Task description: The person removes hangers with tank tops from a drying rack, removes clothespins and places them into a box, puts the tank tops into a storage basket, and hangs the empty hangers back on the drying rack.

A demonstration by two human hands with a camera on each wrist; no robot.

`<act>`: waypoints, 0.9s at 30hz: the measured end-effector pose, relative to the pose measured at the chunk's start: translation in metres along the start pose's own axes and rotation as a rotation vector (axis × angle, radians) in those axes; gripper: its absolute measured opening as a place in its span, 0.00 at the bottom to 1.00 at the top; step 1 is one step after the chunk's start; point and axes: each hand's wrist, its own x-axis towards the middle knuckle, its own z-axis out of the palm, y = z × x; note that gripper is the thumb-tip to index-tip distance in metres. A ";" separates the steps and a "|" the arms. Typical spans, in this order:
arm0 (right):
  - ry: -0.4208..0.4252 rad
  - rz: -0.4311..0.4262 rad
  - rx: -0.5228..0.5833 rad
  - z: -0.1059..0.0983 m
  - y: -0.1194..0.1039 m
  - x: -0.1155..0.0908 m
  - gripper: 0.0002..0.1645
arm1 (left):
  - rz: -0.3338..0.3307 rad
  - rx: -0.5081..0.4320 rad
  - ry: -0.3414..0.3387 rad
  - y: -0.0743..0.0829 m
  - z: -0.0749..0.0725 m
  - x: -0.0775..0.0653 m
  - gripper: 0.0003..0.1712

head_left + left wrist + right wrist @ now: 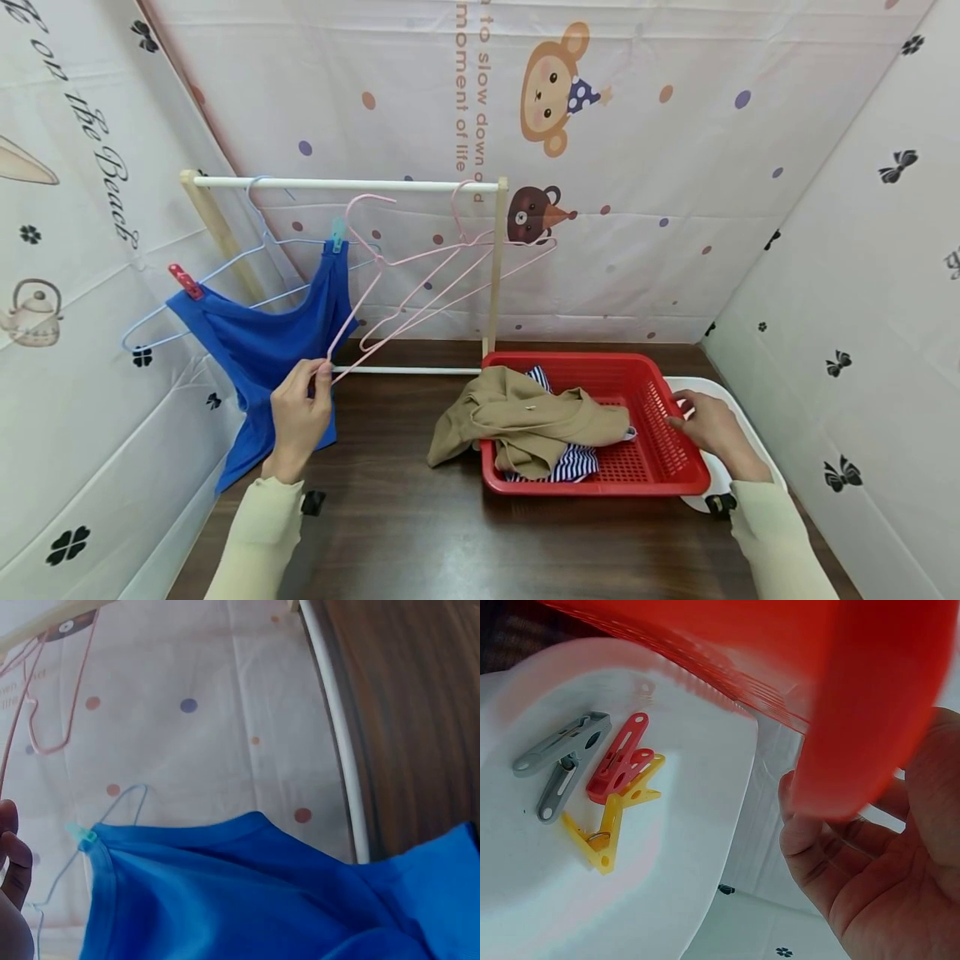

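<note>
My left hand (302, 408) pinches a pink clothes hanger (380, 260) at a lower corner; its hook is off the rail. Close to that hand, a blue garment (273, 342) hangs from a light blue hanger (296, 241), held by a red clothespin (186, 282) and a teal clothespin (338, 235). My right hand (712, 425) grips the right rim of a red basket (570, 360), fingers curled under the rim in the right wrist view. Inside lie a khaki garment (517, 408), draped over the left rim, and a navy-striped cloth (573, 462).
A second pink hanger (457, 218) hangs at the right end of the rack's white rail (375, 184). Right of the basket, a white tray (682, 900) holds grey (562, 761), red (619, 761) and yellow (607, 832) clothespins. Printed cloth walls surround the brown table (375, 533).
</note>
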 end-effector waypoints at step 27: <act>0.040 -0.065 -0.033 0.001 0.002 0.000 0.26 | 0.078 0.074 -0.125 0.011 0.050 0.052 0.07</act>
